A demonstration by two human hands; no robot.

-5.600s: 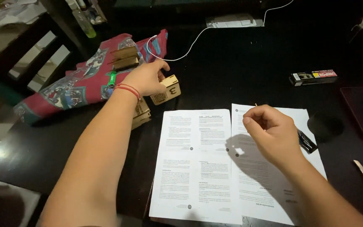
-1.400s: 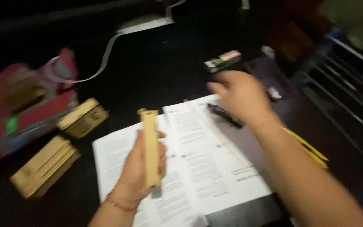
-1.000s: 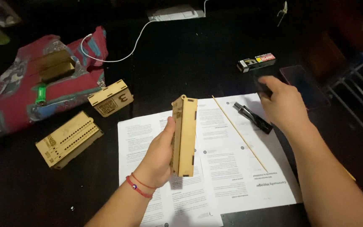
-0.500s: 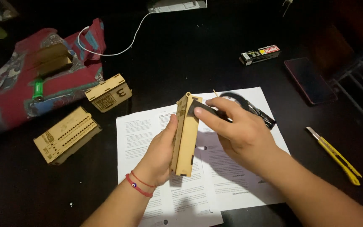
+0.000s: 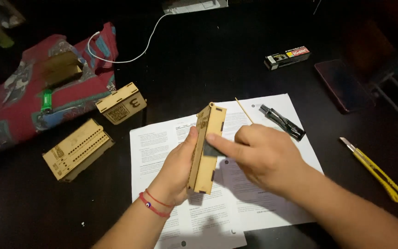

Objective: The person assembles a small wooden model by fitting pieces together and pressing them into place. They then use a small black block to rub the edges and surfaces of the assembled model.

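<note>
A wooden box (image 5: pixel 207 148) is gripped upright by left fingers (image 5: pixel 190 138); right fingers (image 5: pixel 217 140), extended, should be pressed steadily against its side.

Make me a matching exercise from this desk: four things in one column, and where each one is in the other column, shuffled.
Things
1. long wooden box
2. yellow utility knife
3. green lighter
4. small wooden box with a cut-out numeral

Places
A. on the red patterned cloth
B. on the dark table, far right of the printed sheets
C. held upright in the left hand, right hand pressing a finger on its edge
D. on the table between the cloth and the sheets

Pairs: 1-C, 2-B, 3-A, 4-D
</note>
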